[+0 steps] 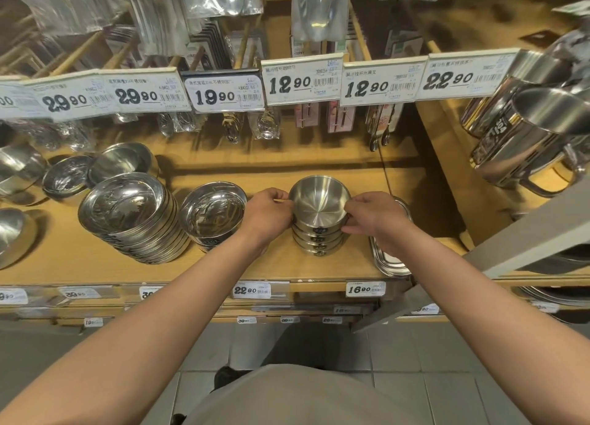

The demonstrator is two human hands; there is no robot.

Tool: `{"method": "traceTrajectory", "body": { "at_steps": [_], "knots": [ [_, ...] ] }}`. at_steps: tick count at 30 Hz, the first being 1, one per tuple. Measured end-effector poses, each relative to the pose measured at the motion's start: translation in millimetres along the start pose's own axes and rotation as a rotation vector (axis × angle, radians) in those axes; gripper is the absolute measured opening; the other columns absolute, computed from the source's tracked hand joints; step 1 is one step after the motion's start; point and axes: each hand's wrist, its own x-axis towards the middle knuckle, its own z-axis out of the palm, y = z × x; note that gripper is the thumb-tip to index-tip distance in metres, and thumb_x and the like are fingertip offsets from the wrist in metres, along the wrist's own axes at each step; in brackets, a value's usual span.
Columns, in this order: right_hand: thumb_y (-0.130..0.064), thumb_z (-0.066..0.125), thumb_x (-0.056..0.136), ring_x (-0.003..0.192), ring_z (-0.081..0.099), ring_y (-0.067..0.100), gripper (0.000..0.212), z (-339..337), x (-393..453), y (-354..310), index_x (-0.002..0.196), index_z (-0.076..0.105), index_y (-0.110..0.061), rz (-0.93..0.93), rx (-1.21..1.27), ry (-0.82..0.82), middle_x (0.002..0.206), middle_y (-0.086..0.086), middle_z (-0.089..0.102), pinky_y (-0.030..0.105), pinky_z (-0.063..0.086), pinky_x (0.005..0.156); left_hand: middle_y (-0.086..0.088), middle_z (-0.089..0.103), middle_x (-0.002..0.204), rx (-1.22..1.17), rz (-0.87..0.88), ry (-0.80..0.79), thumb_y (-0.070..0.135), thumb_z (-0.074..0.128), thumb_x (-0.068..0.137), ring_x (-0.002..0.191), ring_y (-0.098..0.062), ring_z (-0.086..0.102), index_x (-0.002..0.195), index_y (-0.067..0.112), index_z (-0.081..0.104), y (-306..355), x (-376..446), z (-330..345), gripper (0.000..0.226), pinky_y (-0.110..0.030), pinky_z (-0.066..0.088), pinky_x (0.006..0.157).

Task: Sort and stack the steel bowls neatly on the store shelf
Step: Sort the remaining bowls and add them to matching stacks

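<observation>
Two hands flank our short stack of brushed round steel bowls [319,220] at frame centre on the pale wooden shelf [223,265]. Left hand [268,215] and right hand [373,218] each pinch the top bowl's rim with curled fingers, likely to square it over those beneath. Left of centre, a taller leaning stack of shiny steel bowls [134,214] probably needs straightening next. A flat steel tray [388,261] lies just right.

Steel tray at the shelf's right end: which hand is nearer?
Right. The right hand grips the bowl stack's right side, directly over the steel tray. The left hand holds the stack's far side from it.
</observation>
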Motion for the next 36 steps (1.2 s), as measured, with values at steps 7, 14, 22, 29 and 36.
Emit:
{"method": "traceTrajectory", "body": {
  "at_steps": [7, 14, 22, 29, 36],
  "knots": [
    [-0.026, 0.063, 0.094, 0.078, 0.072, 0.019, 0.024, -3.0, -19.3, -13.6, 0.101, 0.072, -0.004, -0.029, -0.109, 0.160, 0.088, 0.008, 0.075, 0.037, 0.060, 0.078, -0.011, 0.070, 0.112, 0.040, 0.023, 0.008, 0.020, 0.060, 0.095, 0.110, -0.028, 0.067, 0.113, 0.009, 0.066, 2.5, -6.3, -8.5, 0.022, -0.047, 0.056, 0.098],
    [-0.026, 0.058, 0.097, 0.095, 0.061, 0.009, 0.027, 0.9, -51.8, -42.8, 0.122, 0.065, -0.019, -0.375, -0.080, 0.190, 0.098, -0.014, 0.063, 0.035, 0.056, 0.086, 0.000, 0.071, 0.095, -0.019, 0.147, 0.061, 0.021, 0.061, 0.096, 0.095, -0.025, 0.071, 0.112, 0.020, 0.068, 20.6, -36.7, -60.4, 0.017, -0.042, 0.058, 0.094],
    [-0.035, 0.057, 0.100, 0.093, 0.067, 0.015, 0.011, 57.4, -87.8, -60.1, 0.103, 0.067, -0.034, -0.413, -0.038, -0.080, 0.101, -0.002, 0.071, 0.032, 0.056, 0.076, 0.001, 0.072, 0.090, -0.153, 0.187, 0.172, 0.019, 0.062, 0.100, 0.082, -0.013, 0.065, 0.108, 0.018, 0.074, -13.8, -72.9, -187.7, 0.014, -0.030, 0.056, 0.078],
    [-0.032, 0.053, 0.101, 0.089, 0.071, 0.005, 0.020, 138.1, -131.2, -66.8, 0.097, 0.073, -0.032, -0.435, 0.059, -0.091, 0.091, -0.010, 0.075, 0.028, 0.053, 0.079, 0.002, 0.071, 0.100, -0.223, 0.145, 0.326, 0.020, 0.060, 0.101, 0.089, -0.010, 0.066, 0.109, 0.020, 0.073, -82.2, -116.2, -328.7, 0.016, -0.023, 0.055, 0.072],
    [-0.024, 0.053, 0.102, 0.074, 0.068, 0.009, 0.032, 264.1, -157.8, -90.4, 0.083, 0.079, -0.027, -0.426, 0.170, -0.173, 0.080, -0.004, 0.075, 0.029, 0.057, 0.074, 0.003, 0.074, 0.104, -0.304, 0.089, 0.417, 0.023, 0.061, 0.099, 0.088, -0.010, 0.066, 0.104, 0.023, 0.075, -138.6, -134.5, -446.4, 0.015, -0.028, 0.054, 0.076]
  ]
}}
